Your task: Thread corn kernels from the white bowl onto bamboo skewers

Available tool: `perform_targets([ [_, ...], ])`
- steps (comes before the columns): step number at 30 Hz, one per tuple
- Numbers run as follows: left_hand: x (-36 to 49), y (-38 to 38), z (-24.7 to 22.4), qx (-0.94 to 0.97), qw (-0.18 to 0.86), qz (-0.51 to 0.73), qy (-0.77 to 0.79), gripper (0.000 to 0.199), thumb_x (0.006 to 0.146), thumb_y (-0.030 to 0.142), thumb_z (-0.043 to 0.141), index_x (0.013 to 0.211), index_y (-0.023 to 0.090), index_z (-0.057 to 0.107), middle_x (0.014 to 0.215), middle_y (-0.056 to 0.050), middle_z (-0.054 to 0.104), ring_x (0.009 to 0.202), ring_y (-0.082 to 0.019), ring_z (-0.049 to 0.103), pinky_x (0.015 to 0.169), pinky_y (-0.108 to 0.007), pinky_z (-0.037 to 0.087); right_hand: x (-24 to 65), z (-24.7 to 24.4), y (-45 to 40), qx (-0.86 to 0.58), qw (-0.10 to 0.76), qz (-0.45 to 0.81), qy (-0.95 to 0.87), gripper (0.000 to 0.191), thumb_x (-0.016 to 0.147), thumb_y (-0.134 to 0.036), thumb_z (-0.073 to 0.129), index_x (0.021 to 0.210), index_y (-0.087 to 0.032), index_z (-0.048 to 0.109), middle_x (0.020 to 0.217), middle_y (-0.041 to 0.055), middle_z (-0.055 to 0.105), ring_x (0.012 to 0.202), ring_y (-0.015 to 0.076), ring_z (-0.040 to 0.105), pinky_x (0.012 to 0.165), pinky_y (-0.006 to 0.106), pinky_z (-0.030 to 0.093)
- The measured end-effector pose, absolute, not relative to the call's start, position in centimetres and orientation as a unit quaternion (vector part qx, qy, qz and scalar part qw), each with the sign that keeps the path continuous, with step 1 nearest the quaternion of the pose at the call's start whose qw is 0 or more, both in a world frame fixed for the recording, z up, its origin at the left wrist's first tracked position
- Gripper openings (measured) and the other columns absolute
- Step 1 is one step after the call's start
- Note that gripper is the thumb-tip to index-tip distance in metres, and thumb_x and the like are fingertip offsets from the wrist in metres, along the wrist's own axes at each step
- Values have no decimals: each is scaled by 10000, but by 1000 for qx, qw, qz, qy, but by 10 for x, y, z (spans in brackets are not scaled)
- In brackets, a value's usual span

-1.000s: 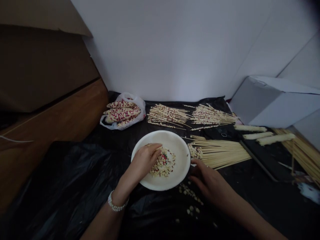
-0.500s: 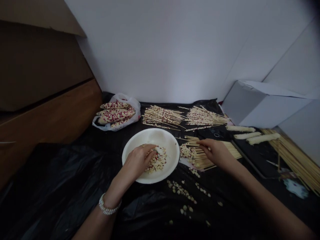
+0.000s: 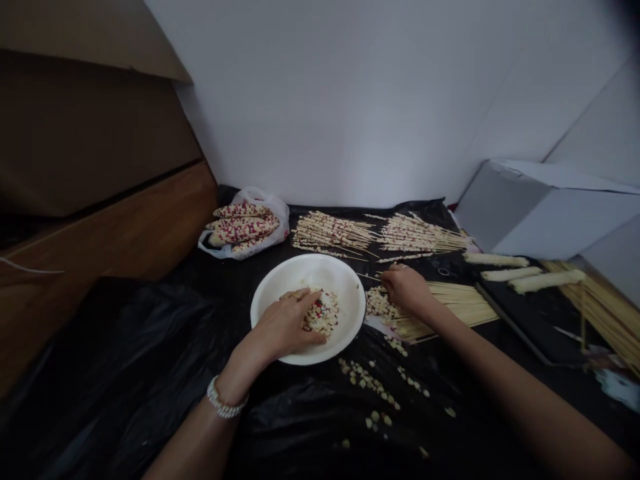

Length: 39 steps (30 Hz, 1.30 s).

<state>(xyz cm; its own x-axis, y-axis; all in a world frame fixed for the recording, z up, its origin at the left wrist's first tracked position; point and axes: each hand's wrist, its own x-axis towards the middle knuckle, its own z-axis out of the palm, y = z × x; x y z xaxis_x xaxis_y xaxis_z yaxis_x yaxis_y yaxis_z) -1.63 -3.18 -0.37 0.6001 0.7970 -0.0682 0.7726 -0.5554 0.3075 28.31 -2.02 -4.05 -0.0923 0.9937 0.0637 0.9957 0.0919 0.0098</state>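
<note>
Soft, even light washes over the white wall point(image 3: 320, 100) with no visible source or glare. The black plastic sheeting point(image 3: 125, 373) sinks into dim shadow with a faint sheen, and the cardboard box point(image 3: 90, 133) looks murky. Wide-angle distortion bends the edges, and the top-right corner darkens.

Black plastic sheet point(image 3: 125, 353) with corn kernels point(image 3: 367, 383)

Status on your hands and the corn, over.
Left hand spread on corn kernels in white plate. Right hand at bamboo skewers, beside kernel pile. Loose kernels on black plastic sheet.
</note>
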Motion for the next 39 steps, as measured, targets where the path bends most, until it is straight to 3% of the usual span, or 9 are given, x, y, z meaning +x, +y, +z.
perform_targets([
  [4,-16,-30,-5,884,184,51,427,566,694,417,661,1223,248,551,1284,-98,533,1179,-301,482,981,-408,360,286,-41,-25,-671,51,-46,-738,328,888,-368,525,1159,-184,551,1177,82,566,980,186,575,827,401,492],
  [8,-13,-29,-8,889,233,68,388,240,751,285,580,978,210,592,1038,-67,574,952,-239,548,843,-360,411,287,-35,-26,-654,106,-78,-745,270,926,-271,410,964,-159,654,971,90,640,908,177,584,790,311,444],
  [13,-11,-27,-9,868,307,125,369,122,820,221,488,878,205,594,916,-44,605,879,-206,541,800,-332,405,282,-28,-22,-623,161,-108,-758,293,904,-241,392,898,-173,677,874,89,661,805,185,580,705,297,393],
  [18,-9,-23,-3,712,528,243,394,162,846,306,530,841,165,610,797,-28,623,694,-132,537,622,-242,419,280,-13,-24,-597,209,-115,-765,267,903,-263,390,888,-183,645,872,91,656,819,201,582,726,306,397],
  [23,-13,-16,3,407,785,328,333,115,819,225,610,880,129,591,694,12,540,444,-9,360,374,-121,238,277,11,-34,-604,286,-117,-734,190,903,-283,397,940,-194,560,833,59,643,737,175,588,674,287,417],
  [26,-18,-12,6,249,856,347,291,133,874,140,497,951,90,593,709,-25,573,499,-23,481,418,-101,356,262,21,-38,-606,373,-33,-702,196,894,-309,430,1035,-210,525,707,2,624,532,132,537,515,255,380],
  [29,-20,-11,9,183,864,364,296,269,893,118,404,1091,61,577,849,-107,657,754,-117,644,648,-191,520,237,30,-39,-555,359,18,-750,254,926,-312,371,1098,-220,534,677,-8,614,550,132,553,556,256,398],
  [34,-22,-11,7,211,869,358,268,409,926,250,341,1235,53,522,1083,-170,669,1036,-235,631,854,-367,517,206,39,-44,-526,328,-3,-785,297,951,-324,323,1186,-222,473,689,-6,613,597,149,577,579,269,403],
  [39,-19,-12,6,212,873,345,271,427,942,288,332,1244,51,519,1146,-183,650,1106,-250,601,894,-377,502,203,43,-50,-461,283,-11,-841,250,935,-260,345,1016,-218,579,888,48,640,769,156,584,670,279,433],
])
